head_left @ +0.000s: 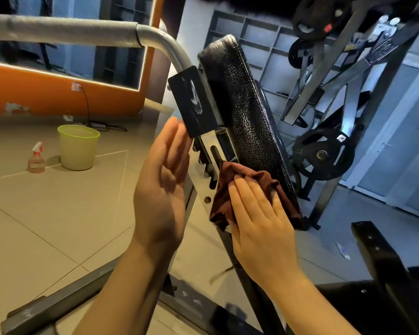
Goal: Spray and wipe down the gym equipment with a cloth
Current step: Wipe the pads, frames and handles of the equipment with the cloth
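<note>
a dark red cloth (230, 187) is pressed by the right hand (261, 221) against the slotted metal bracket (209, 165) at the lower edge of the black padded backrest (244, 112). the fingers of that hand are laid flat and straight over the cloth, not curled round it. the left hand (162, 184) is held up with its palm showing and its fingers straight, and nothing is gripped in it; its fingertips (177, 124) are seen just beside a black plate (194, 105) on the frame, though contact cannot be made out. a grey padded bar (65, 32) is seen above. well apart on the tiled floor (46, 213), a spray bottle (36, 158) is stood upright just beside a green bucket (78, 146).
</note>
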{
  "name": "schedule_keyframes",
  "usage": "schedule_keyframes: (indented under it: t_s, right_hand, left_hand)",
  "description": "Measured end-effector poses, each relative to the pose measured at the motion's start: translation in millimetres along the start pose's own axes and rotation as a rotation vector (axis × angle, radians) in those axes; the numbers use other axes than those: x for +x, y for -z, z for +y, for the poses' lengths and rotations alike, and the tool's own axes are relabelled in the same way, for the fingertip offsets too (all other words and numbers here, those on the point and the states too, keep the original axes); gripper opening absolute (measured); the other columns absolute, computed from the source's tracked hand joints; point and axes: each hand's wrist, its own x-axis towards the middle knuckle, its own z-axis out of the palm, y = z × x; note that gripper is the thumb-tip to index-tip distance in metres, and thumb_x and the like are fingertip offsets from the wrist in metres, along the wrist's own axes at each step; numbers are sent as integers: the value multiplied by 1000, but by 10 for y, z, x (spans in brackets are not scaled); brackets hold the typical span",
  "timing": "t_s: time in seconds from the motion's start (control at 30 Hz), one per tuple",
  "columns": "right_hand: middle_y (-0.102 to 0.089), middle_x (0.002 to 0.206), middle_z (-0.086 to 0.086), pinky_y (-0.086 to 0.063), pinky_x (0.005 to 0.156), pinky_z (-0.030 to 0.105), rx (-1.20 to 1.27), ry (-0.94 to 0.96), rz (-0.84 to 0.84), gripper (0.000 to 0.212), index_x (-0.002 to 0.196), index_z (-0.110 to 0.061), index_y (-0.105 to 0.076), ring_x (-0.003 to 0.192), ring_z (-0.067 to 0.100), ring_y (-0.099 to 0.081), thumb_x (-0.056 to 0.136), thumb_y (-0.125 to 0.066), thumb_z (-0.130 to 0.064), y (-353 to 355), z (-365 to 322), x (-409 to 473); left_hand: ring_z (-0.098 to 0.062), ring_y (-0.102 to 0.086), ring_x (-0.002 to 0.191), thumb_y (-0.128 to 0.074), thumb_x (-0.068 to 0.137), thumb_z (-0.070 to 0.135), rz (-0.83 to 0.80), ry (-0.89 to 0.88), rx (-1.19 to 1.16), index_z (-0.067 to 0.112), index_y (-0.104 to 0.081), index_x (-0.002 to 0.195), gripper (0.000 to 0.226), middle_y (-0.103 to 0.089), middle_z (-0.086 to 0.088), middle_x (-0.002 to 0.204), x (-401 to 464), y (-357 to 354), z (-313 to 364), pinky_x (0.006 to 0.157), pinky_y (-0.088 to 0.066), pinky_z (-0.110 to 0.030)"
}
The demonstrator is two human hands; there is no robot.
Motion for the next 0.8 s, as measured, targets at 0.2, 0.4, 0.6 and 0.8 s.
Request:
schedule_keyframes:
  t_s: [0.2,0.4,0.6,0.8]
  right_hand:
    - [-45,147,10,-25,115,44,2,14,-49,54,142,-8,-45,139,26,-35,90,-46,-22,-127,58,-466]
    - [-46,148,10,-29,112,46,12,-70,-21,54,141,-8,-49,139,27,-38,90,-51,-28,-8,-71,-157]
    - [-39,152,12,-21,114,48,-119,-22,-21,81,145,-10,-43,142,27,-26,74,-80,-20,-88,-58,-9]
    - [-61,131,12,-38,106,49,-85,68,21,53,126,-7,-62,127,29,-52,76,-76,-14,-44,74,-338]
  left_hand:
    - [0,-47,130,-29,94,37,-140,-19,158,34,-44,134,43,-53,17,140,72,143,9,109,-36,-18]
    - [2,-47,129,-30,95,44,-224,31,257,37,-33,140,46,-52,22,136,158,224,150,110,-35,-22]
    - [-11,-52,127,-30,85,55,-195,102,266,25,-47,139,64,-55,2,139,314,164,268,111,-37,-34]
    - [-6,-45,133,-27,96,54,-249,144,173,39,-48,124,38,-51,12,142,251,222,239,116,-29,-38]
